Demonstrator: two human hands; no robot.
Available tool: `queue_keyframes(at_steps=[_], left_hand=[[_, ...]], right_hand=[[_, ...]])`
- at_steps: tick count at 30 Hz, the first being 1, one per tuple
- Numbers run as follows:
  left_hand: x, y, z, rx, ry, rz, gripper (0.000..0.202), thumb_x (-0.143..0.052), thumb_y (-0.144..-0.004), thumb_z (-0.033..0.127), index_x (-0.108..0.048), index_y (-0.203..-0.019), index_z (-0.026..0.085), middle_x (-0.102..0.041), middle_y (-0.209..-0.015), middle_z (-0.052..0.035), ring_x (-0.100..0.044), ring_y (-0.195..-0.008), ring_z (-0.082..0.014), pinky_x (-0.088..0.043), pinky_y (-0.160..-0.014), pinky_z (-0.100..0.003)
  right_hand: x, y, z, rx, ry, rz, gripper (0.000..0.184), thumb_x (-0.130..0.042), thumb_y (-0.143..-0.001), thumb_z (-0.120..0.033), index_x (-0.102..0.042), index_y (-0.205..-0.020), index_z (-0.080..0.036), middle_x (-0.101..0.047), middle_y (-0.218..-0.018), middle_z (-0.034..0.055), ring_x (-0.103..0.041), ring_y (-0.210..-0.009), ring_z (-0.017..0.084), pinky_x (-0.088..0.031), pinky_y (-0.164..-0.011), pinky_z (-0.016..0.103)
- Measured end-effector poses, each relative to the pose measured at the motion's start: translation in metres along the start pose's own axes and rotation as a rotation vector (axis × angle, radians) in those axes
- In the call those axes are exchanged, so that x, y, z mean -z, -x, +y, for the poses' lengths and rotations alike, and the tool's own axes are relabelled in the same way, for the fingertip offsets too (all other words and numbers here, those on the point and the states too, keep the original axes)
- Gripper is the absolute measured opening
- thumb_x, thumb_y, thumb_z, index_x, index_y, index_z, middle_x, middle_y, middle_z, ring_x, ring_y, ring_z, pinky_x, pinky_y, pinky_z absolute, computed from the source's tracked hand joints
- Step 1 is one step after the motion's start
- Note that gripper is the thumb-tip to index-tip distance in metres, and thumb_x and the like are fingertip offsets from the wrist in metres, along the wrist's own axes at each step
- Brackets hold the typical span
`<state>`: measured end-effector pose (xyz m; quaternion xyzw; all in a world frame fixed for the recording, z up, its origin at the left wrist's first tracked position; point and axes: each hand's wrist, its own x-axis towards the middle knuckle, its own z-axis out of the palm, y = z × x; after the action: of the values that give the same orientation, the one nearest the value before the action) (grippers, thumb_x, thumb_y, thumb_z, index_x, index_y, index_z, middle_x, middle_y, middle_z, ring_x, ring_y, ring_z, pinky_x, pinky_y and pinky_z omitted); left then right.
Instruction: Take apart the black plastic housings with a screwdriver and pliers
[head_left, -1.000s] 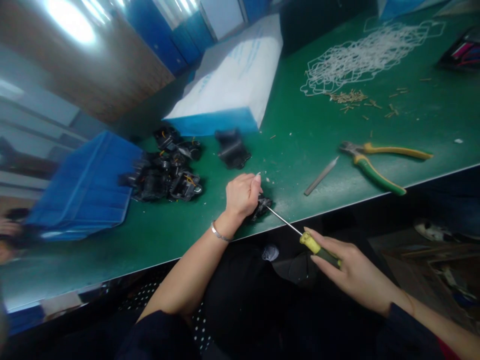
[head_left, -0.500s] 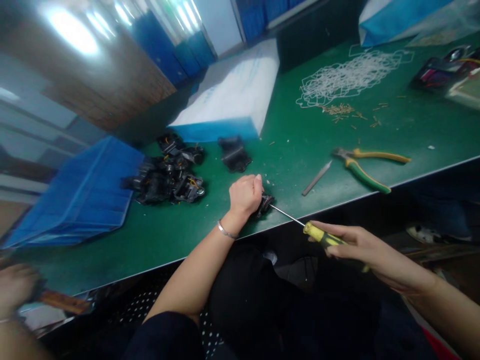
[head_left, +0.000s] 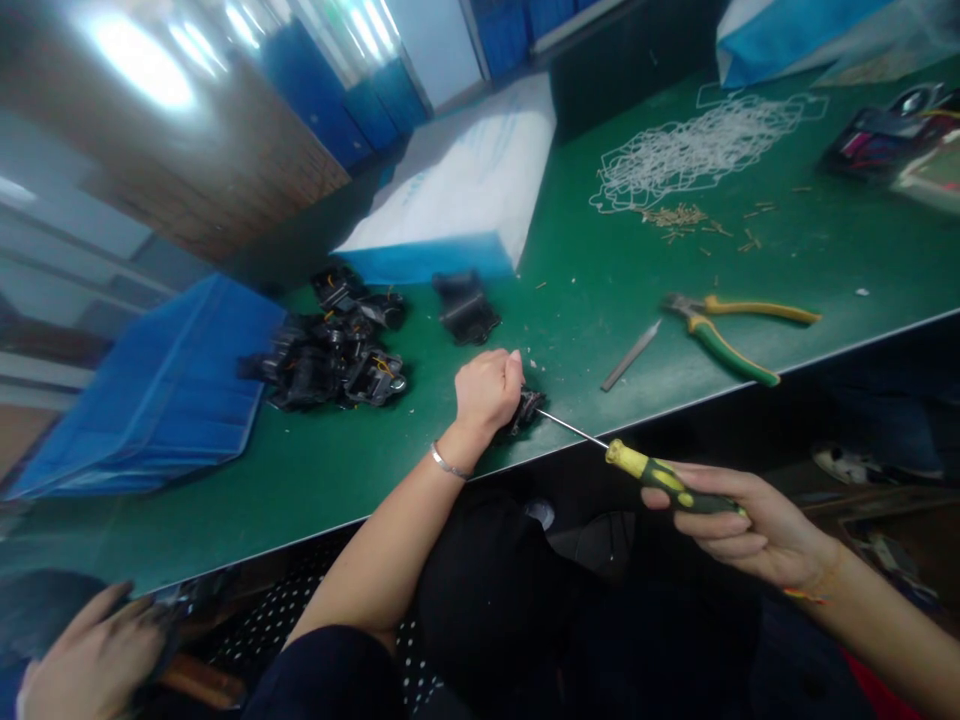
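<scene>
- The left hand (head_left: pixel 486 393) lay on the worktop (head_left: pixel 330 480), its fingers curled in around a small black part (head_left: pixel 527 412); their tips were hidden.
- That part showed just right of those fingers, near the worktop's front edge.
- The right hand (head_left: pixel 750 525) had its fingers closed around the yellow-and-dark handle of a screwdriver (head_left: pixel 630 458), whose shaft ran left from them to the black part.
- A slim metal tool (head_left: pixel 631 356) lay between the two hands, beyond the right fingers; green-and-yellow pliers (head_left: pixel 731 345), handles apart, lay beyond these too.
- Farther beyond were brass-coloured pins (head_left: pixel 673 216) and tangled white wire (head_left: pixel 697 150).
- A black cover (head_left: pixel 465 308) sat just beyond the left fingers.
- Left of them, a heap of black assemblies (head_left: pixel 322 360) stood beside a blue bin (head_left: pixel 150 390).
- Another person's hand (head_left: pixel 105 660) was well to their left, blurred.
</scene>
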<state>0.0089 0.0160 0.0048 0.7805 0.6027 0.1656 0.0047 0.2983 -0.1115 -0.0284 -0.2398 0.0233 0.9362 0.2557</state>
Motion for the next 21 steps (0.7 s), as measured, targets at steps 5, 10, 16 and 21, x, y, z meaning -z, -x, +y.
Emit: queue_keyframes(at_steps=[5,10,16,21], left_hand=[[0.000,0.000,0.000,0.002,0.001,-0.007,0.055,-0.026,-0.097,0.036,-0.062,-0.061,0.018,-0.063,-0.070,-0.0043,-0.058,-0.070,-0.0149,-0.037,-0.066,-0.028],[0.000,0.000,0.000,-0.009,-0.006,-0.011,0.054,-0.025,-0.098,0.035,-0.061,-0.060,0.018,-0.063,-0.069,-0.0042,-0.057,-0.070,-0.0149,-0.037,-0.066,-0.028],[0.000,-0.001,0.002,-0.014,-0.028,-0.007,0.053,-0.026,-0.097,0.036,-0.060,-0.059,0.018,-0.062,-0.069,-0.0042,-0.057,-0.069,-0.0153,-0.035,-0.064,-0.028],[0.001,-0.001,0.000,-0.021,-0.024,-0.013,0.054,-0.026,-0.097,0.034,-0.062,-0.060,0.018,-0.064,-0.070,-0.0043,-0.058,-0.071,-0.0151,-0.037,-0.066,-0.028]], right_hand=[[0.002,-0.003,0.004,0.043,0.028,-0.005,0.015,-0.053,-0.090,-0.016,-0.062,-0.102,-0.012,-0.058,-0.085,0.0047,-0.033,-0.040,-0.002,-0.021,-0.028,0.004],[-0.001,-0.004,0.003,0.076,0.109,0.036,0.022,-0.055,-0.089,-0.016,-0.060,-0.110,-0.015,-0.057,-0.087,0.0046,-0.027,-0.041,-0.003,-0.016,-0.030,0.005],[-0.014,0.001,0.003,0.153,0.360,0.102,0.031,-0.056,-0.089,-0.025,-0.059,-0.120,-0.019,-0.057,-0.091,0.0046,-0.022,-0.042,-0.002,-0.010,-0.033,0.009],[-0.015,-0.005,0.021,0.443,1.228,0.191,0.054,-0.051,-0.091,-0.031,-0.040,-0.144,-0.025,-0.062,-0.096,0.0070,-0.045,-0.050,0.007,-0.035,-0.042,0.018]])
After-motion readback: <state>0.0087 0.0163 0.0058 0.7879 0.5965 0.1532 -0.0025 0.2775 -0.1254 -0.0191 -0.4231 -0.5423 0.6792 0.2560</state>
